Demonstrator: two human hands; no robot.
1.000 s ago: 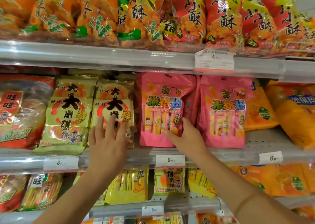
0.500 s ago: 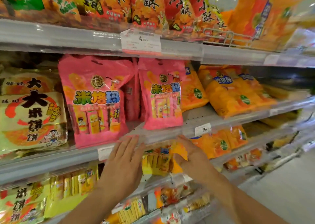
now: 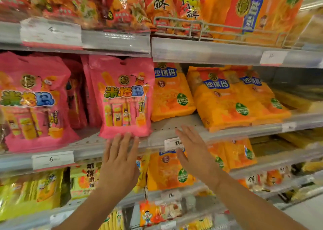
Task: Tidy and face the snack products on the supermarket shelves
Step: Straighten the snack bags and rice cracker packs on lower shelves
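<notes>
Left hand (image 3: 120, 161): fingers straight and together, palm toward shelf, holding nothing. Fingertips (image 3: 128, 136) at the bottom edge of a pink bag (image 3: 125, 98); contact cannot be confirmed.

Pink bag stands upright just above the left hand, on the middle shelf (image 3: 162, 126), face out. Second pink bag (image 3: 33, 103) stands well left of the hand on the same shelf, nearer the front rail.

Right hand (image 3: 195, 152): fingers straight, slightly spread, holding nothing. It is raised in front of the shelf rail, thumb low; it partly covers a price tag (image 3: 172, 143).

Orange bags (image 3: 225, 98) lie tilted above and right of the right hand. One orange bag (image 3: 170, 93) stands between them and the pink bag, above the gap between the hands.

Frame blurred; fine print unreadable.
</notes>
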